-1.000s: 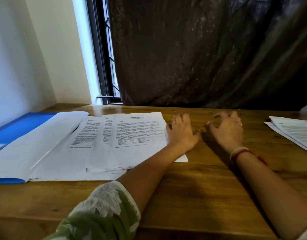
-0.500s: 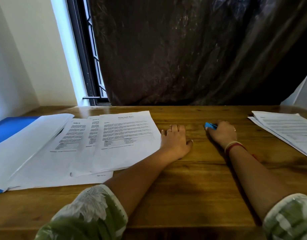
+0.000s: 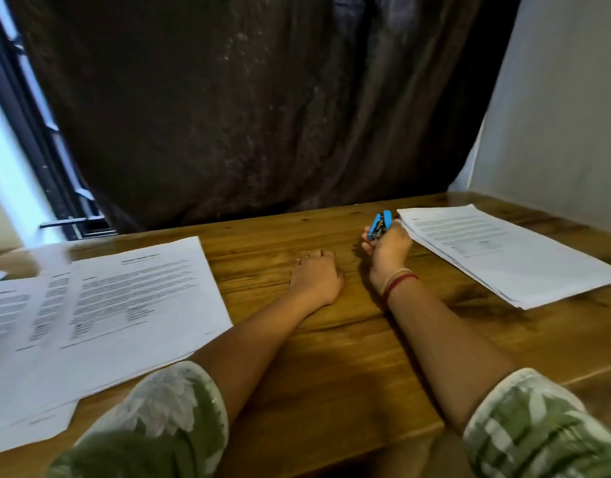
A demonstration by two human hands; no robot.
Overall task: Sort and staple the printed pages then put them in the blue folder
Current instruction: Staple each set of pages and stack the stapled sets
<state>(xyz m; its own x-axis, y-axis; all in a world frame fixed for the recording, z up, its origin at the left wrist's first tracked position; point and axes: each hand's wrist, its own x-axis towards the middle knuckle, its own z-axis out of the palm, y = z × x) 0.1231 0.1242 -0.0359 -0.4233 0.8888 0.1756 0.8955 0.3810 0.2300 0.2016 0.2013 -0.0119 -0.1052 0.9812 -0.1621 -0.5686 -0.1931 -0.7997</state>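
A small blue stapler [image 3: 379, 225] stands tilted up in my right hand [image 3: 386, 250], whose fingers are closed around its lower part. My right hand is just left of a stack of printed pages [image 3: 504, 253] at the right of the wooden table [image 3: 331, 357]. My left hand [image 3: 316, 279] rests on the table with its fingers curled under and nothing in it. Several overlapping printed pages [image 3: 124, 305] are spread out on the left, blurred at the far left. The blue folder is out of view.
A dark curtain [image 3: 245, 115] hangs behind the table's far edge. A window frame [image 3: 38, 139] is at the back left and a white wall [image 3: 566, 115] at the right. My green flowered sleeves cover the near edge.
My right hand has picked the blue stapler up from the table and moved right, toward the right stack. The view has swung right, and the folder has left the frame.
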